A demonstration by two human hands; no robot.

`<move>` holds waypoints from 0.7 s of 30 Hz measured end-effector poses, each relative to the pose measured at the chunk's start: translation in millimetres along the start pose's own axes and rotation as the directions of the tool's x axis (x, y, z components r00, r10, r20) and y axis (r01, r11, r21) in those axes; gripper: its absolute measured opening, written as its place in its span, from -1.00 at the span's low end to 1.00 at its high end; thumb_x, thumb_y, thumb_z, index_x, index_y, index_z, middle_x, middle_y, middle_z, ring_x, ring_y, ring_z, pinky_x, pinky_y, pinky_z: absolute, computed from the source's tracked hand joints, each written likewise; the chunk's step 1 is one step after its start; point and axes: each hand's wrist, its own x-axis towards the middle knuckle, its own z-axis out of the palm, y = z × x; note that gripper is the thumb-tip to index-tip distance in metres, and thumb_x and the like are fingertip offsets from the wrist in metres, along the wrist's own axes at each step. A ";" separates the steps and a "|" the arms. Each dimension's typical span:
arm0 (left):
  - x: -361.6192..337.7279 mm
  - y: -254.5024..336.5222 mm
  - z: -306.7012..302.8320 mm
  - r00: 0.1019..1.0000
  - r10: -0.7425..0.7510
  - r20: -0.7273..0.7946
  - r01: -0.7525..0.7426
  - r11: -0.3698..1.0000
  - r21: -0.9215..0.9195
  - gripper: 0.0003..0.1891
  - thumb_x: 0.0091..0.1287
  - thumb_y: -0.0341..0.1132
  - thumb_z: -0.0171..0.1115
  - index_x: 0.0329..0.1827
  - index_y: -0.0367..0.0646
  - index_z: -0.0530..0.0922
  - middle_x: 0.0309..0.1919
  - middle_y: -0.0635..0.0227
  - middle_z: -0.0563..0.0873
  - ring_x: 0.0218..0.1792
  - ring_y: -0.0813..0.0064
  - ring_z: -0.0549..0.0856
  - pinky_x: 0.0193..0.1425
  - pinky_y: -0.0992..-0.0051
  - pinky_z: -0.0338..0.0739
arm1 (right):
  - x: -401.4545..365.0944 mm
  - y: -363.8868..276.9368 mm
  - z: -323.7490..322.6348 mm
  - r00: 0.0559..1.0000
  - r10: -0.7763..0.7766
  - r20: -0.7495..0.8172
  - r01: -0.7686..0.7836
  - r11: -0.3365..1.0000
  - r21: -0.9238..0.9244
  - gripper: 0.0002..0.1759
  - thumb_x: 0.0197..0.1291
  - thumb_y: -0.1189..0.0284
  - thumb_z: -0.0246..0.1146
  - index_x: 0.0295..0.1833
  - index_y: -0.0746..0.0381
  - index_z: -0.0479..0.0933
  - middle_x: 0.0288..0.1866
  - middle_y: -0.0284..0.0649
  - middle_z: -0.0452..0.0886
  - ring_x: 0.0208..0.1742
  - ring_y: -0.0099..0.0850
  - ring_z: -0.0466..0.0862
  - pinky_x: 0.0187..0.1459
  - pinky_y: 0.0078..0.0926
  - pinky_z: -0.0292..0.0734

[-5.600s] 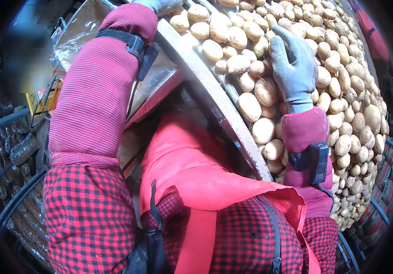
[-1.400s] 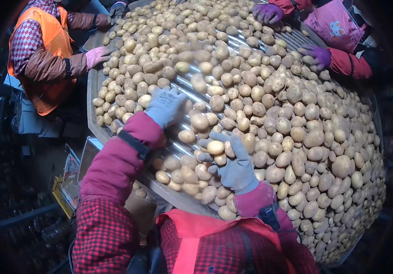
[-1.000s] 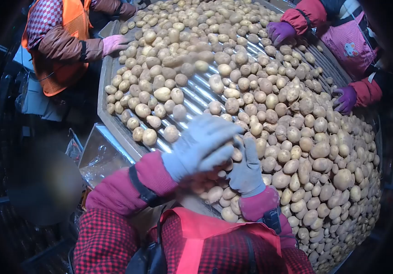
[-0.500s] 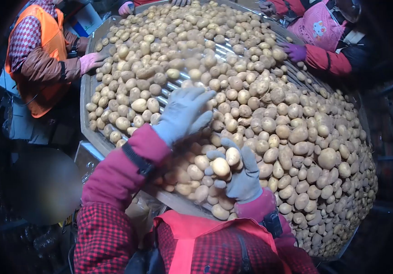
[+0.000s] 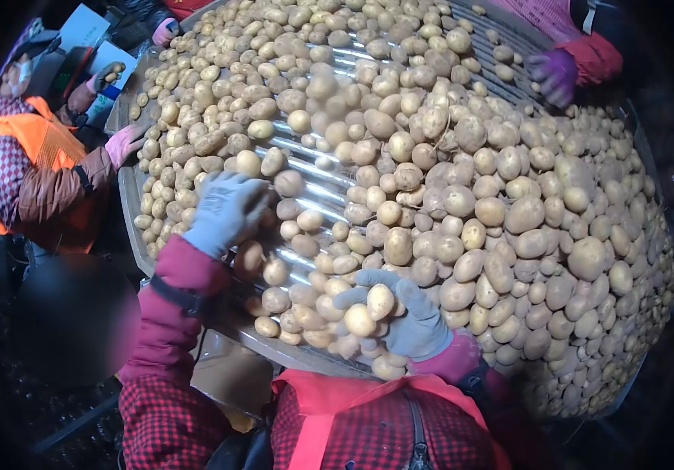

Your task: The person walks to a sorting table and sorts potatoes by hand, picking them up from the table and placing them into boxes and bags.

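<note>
Grey gloves cover both my hands. My left hand (image 5: 225, 213) is over the left part of the potato pile, palm down and fingers bent but apart, touching potatoes at the edge of a bare strip of slats. I see nothing gripped in it, though its palm side is hidden. Low in the middle, my right hand (image 5: 415, 319) is turned palm up and closed round two pale potatoes (image 5: 360, 319). Loose potatoes (image 5: 305, 315) lie between my hands, some blurred by motion. To the right the potatoes (image 5: 525, 211) are heaped higher.
The sorting table has metal slats (image 5: 315, 182) and a raised rim (image 5: 135, 227). At left a person in an orange vest (image 5: 47, 176) has a pink-gloved hand (image 5: 124, 146) at the rim. A co-worker's purple-gloved hand (image 5: 556, 77) reaches in at upper right. Boxes (image 5: 84, 28) stand behind.
My left hand has moved left and toward me, and more slats show beside it. My right hand keeps its two potatoes and has shifted slightly down. The camera view has shifted too.
</note>
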 end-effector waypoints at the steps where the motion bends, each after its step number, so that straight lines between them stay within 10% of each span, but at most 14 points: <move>1: -3.3 -6.0 -1.8 0.999 -0.046 0.013 0.046 0.999 0.025 -0.79 0.35 -0.17 0.35 -0.01 0.05 0.73 -0.08 0.32 0.74 -0.01 0.18 0.68 0.25 0.13 0.41 | -0.4 -0.9 1.9 1.000 0.011 -0.027 -0.011 1.000 -0.009 -0.28 0.52 -0.09 0.09 0.59 0.09 0.25 0.49 -0.01 0.41 0.27 -0.09 0.64 -0.05 -0.25 0.72; 5: 34.5 14.7 -3.5 0.965 0.117 -0.236 -0.121 0.993 -0.004 -0.66 0.37 -0.14 0.36 0.16 0.02 0.69 -0.06 0.30 0.74 0.00 0.17 0.69 0.14 0.17 0.53 | -0.1 2.4 -0.3 0.997 0.003 -0.080 -0.015 0.988 -0.151 -0.34 0.52 -0.01 0.14 0.57 0.07 0.27 0.46 -0.05 0.45 0.21 -0.16 0.67 -0.15 -0.37 0.67; 12: 124.9 44.9 34.3 0.959 -0.267 0.098 0.260 0.962 0.079 -0.55 0.32 0.09 0.37 -0.01 -0.08 0.53 -0.05 0.09 0.71 -0.02 0.03 0.71 0.04 0.07 0.60 | 10.0 -13.9 42.8 0.899 0.201 -0.388 -0.192 0.979 0.061 -0.40 0.50 0.04 0.19 0.51 0.05 0.32 0.32 -0.10 0.53 0.06 -0.25 0.70 -0.23 -0.49 0.61; 21: 93.6 36.5 50.6 0.992 -0.129 -0.014 0.126 0.982 -0.144 -0.62 0.38 -0.04 0.32 0.15 0.03 0.54 0.06 0.12 0.67 0.02 -0.03 0.71 0.02 0.01 0.61 | 6.1 -14.7 45.0 0.931 0.078 -0.357 -0.123 0.987 -0.105 -0.47 0.50 0.15 0.21 0.46 0.08 0.34 0.22 -0.10 0.53 -0.10 -0.29 0.68 -0.41 -0.51 0.62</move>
